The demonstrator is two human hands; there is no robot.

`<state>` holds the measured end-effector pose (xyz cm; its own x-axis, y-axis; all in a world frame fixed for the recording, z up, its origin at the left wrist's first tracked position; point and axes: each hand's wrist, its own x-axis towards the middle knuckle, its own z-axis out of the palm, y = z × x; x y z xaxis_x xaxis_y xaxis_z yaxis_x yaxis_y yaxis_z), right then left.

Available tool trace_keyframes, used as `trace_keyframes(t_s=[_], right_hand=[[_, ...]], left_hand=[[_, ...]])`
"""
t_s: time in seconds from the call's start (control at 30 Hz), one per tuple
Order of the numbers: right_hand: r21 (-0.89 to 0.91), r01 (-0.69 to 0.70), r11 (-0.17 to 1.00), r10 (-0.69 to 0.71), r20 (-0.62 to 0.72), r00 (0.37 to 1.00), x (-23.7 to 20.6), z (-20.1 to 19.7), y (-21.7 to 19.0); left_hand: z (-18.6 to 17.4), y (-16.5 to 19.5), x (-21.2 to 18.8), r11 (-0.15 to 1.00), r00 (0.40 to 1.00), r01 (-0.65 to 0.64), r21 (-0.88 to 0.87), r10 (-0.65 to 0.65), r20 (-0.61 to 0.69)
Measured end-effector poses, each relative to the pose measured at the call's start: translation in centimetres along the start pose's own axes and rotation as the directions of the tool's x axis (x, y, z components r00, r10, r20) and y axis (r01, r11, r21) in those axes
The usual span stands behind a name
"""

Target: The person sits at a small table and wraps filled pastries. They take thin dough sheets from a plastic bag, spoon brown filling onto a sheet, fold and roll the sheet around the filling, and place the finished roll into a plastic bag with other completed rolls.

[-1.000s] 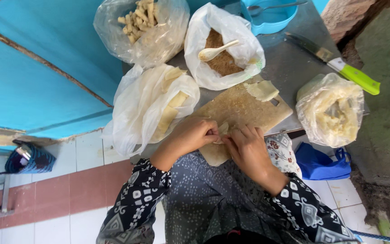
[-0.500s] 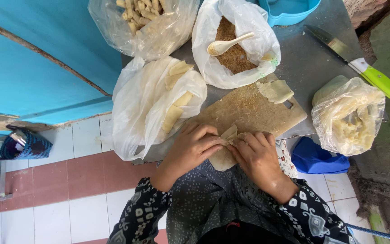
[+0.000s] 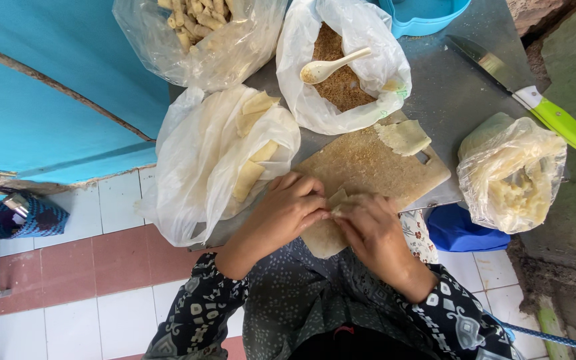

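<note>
Both hands meet over the near end of the board point(image 3: 368, 163). The left hand point(image 3: 287, 210) and right hand point(image 3: 371, 230) are pinched together on a pale wrapper point(image 3: 337, 197) between the fingertips, held just above the board's 6 o'clock edge. A second wrapper piece point(image 3: 403, 137) lies at the board's 1 o'clock corner.

Four plastic bags ring the board on the grey desk point(image 3: 455, 87):
- At 9 o'clock, a white bag point(image 3: 201, 167) holding flat pale wrapper sheets.
- At 11 o'clock, a clear bag point(image 3: 198, 33) of finished rolls.
- At 12 o'clock, a white bag point(image 3: 351, 73) of brown crumbs, with a white spoon point(image 3: 331, 67) resting in it.
- At 3 o'clock, a clear bag point(image 3: 511, 173) of pale yellow mash.

A green-handled knife point(image 3: 528, 97) lies at 2 o'clock, and a blue tub point(image 3: 428, 13) sits at 12 o'clock, its contents out of sight.
</note>
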<state>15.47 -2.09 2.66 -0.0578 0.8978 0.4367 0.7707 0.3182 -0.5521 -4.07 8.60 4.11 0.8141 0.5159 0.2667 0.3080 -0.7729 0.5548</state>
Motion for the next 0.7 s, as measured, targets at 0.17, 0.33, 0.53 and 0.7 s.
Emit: trace_keyframes(t_s=[0.17,0.33,0.53,0.7], right_hand=[[-0.121,0.089,0.989,-0.09,0.003,0.996,-0.3,0.0,0.0],[-0.111,0.004,0.994,-0.001,0.028,1.0,-0.3,0.1,-0.1],[-0.116,-0.093,0.989,0.094,0.004,0.996,-0.5,0.5,-0.3],[-0.091,-0.126,0.988,0.123,-0.031,0.992,-0.7,0.5,-0.4]], left_hand=[[0.3,0.3,0.6,0.987,0.987,0.16,-0.026,-0.159,0.031],[0.5,1.5,-0.3,0.977,0.972,0.187,-0.103,-0.2,-0.127],[1.3,1.4,-0.7,0.995,0.983,0.092,-0.025,-0.095,-0.158],[1.3,1.0,-0.7,0.995,0.991,0.027,0.095,-0.015,-0.131]])
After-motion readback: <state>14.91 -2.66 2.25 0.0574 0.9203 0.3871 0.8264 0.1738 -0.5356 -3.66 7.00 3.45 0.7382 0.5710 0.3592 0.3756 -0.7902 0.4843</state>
